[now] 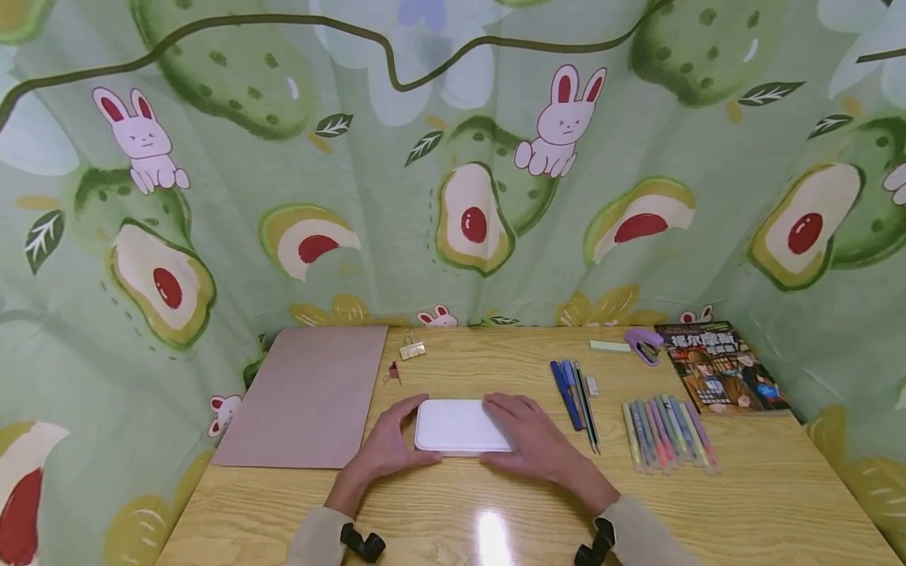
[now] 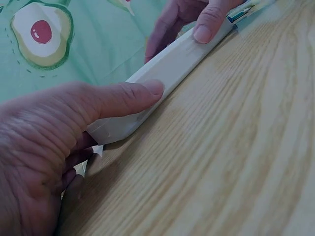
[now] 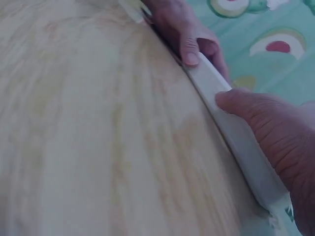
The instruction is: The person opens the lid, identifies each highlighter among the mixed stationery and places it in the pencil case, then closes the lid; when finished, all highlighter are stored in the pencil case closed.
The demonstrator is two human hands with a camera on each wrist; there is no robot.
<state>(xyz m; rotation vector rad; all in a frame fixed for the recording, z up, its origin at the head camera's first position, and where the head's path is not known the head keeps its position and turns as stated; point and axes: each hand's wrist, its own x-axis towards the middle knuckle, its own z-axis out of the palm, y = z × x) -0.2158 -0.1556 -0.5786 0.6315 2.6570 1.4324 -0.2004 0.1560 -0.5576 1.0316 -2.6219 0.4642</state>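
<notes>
A flat white rectangular case (image 1: 456, 424) lies on the wooden table (image 1: 764, 503), near the front middle. My left hand (image 1: 385, 452) grips its left end, thumb on the near edge and fingers round the far side. My right hand (image 1: 531, 440) grips the right end the same way, fingers lying over the top. In the left wrist view the left hand's (image 2: 74, 128) thumb presses the case's (image 2: 167, 69) side edge, with the right hand (image 2: 197, 19) further along. In the right wrist view the right hand's (image 3: 266, 118) thumb sits on the case's (image 3: 236, 142) edge, the left hand (image 3: 184, 29) beyond.
A pink folder (image 1: 307, 393) lies at the left, with a binder clip (image 1: 413, 348) and a small red clip (image 1: 393, 371) beside it. Right of the case are dark pens (image 1: 573, 393), several coloured markers (image 1: 668, 432), a purple stapler (image 1: 642, 344) and a book (image 1: 729, 368). A printed green curtain surrounds the table.
</notes>
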